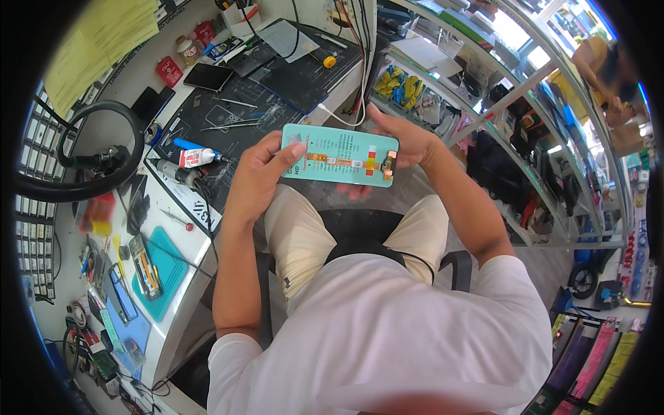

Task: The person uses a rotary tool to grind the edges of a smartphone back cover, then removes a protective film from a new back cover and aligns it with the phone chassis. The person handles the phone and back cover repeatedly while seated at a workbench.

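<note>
Shows rows of small dark print on the mint-green panel, with larger dark capitals near the left end. Carries red label lettering on the white bottle, pale lettering on the red pouch, bold black characters on the white strip. Bears faint lines, too small to read, on the yellow sheet.

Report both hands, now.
Left hand: closed on the teal panel, thumb on top.
Right hand: at its right end, partly hidden; grip can't be told.
</note>
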`<state>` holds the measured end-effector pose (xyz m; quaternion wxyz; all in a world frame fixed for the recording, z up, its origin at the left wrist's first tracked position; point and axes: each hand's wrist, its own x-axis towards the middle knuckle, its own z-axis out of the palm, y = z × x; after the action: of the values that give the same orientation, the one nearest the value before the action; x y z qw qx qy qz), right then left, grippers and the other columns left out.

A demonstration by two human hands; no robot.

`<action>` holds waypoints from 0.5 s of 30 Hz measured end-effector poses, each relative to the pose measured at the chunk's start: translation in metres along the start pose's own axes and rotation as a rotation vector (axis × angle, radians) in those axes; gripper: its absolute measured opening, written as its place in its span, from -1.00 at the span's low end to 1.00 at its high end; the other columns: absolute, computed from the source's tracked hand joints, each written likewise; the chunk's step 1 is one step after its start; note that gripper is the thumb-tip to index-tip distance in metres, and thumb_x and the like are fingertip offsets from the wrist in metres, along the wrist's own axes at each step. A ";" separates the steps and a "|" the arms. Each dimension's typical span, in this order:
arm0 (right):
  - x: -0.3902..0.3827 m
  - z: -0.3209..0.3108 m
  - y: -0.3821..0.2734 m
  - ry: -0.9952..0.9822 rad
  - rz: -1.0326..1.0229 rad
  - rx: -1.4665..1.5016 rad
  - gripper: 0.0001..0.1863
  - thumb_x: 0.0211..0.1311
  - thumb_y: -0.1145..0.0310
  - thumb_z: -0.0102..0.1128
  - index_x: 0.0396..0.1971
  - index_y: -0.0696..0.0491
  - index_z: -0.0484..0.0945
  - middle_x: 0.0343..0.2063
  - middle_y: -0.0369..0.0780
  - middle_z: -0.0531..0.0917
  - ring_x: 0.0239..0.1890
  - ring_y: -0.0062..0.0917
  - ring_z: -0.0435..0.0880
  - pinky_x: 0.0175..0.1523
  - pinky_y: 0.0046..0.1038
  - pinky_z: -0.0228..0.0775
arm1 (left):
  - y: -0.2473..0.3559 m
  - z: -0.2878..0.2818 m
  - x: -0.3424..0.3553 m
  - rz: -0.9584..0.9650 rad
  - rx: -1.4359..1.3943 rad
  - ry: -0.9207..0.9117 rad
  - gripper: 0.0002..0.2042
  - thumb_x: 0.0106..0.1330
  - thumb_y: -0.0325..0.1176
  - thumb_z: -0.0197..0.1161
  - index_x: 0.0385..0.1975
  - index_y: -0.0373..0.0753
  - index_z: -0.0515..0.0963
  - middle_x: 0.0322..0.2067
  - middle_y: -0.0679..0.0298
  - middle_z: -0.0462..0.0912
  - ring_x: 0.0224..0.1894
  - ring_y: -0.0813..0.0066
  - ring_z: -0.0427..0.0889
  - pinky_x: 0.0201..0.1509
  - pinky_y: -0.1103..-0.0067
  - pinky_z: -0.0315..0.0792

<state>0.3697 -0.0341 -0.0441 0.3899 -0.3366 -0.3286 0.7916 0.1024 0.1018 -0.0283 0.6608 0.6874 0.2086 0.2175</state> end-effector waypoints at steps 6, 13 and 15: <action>-0.020 0.022 0.018 -0.129 -0.072 0.180 0.03 0.47 -0.48 -0.49 0.45 0.22 0.23 0.13 0.30 0.58 0.09 0.08 0.70 0.22 0.01 0.55 | 0.030 0.000 0.025 -0.016 0.221 -0.218 -0.65 0.47 -0.10 0.33 -0.18 -0.34 0.69 -0.28 0.42 0.57 -0.24 0.69 0.42 -0.07 0.63 0.33; -0.024 0.063 0.035 0.234 -0.385 0.092 -0.11 0.53 -0.40 -0.40 0.40 0.11 0.33 0.03 0.07 0.68 -0.04 -0.17 0.78 0.03 -0.19 0.69 | 0.016 0.046 0.030 -0.073 -0.111 -0.045 -0.47 0.60 0.09 0.04 0.20 -0.29 0.55 0.08 0.28 0.64 0.06 0.57 0.59 0.25 0.54 0.37; -0.022 0.077 0.042 0.343 -0.459 0.160 -0.16 0.55 -0.37 -0.38 0.36 0.08 0.38 0.00 -0.02 0.70 -0.05 -0.26 0.77 0.00 -0.25 0.67 | 0.007 0.070 0.023 -0.015 -0.351 -0.104 -0.38 0.60 0.14 -0.04 0.31 -0.33 0.44 0.16 0.21 0.62 0.18 0.45 0.59 0.27 0.47 0.43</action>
<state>0.3025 -0.0920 -0.0276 0.6337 -0.3505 -0.2622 0.6378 0.1618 0.0572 -0.0231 0.7820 0.5705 0.1380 0.2097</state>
